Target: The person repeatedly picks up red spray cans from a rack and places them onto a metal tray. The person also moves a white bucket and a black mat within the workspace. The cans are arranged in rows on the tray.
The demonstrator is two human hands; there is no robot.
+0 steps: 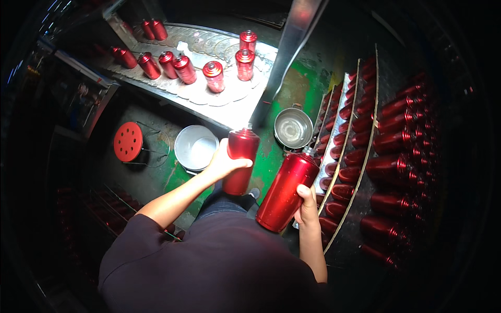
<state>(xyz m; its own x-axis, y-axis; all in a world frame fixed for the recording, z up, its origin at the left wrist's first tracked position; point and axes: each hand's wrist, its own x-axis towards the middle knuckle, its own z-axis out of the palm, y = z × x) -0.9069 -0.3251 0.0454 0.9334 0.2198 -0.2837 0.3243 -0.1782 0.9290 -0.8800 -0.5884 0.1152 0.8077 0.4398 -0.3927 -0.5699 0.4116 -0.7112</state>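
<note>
- Dark shirt (209,255) fills the lower middle, nearest the camera, with a bare forearm reaching out on either side.
- Left grip (224,161) is wrapped round the left bottle (242,169), thumb across its front; the fingers behind are hidden. This red bottle hangs in front of the body, long axis close to upright in the view, neck up toward the near corner of the bench (224,112).
- Right grip (308,206) clasps the right bottle (286,194) at its lower right side, thumb on the wall, other fingers mostly out of sight. Its axis slants, base at lower left, neck at upper right.
- Both bottles are held side by side with a gap between them, the right one closer to the camera.
- Left grip is the nearer to the bench, which lies ahead and to the left, bearing more red bottles (214,78). Right grip is the nearer to the shelves (376,122), where shelf bottles (389,169) line up in rows.
- Below, on the floor (270,161), are a pot (293,128), a pale bucket (195,148) and a red stool (128,142).
</note>
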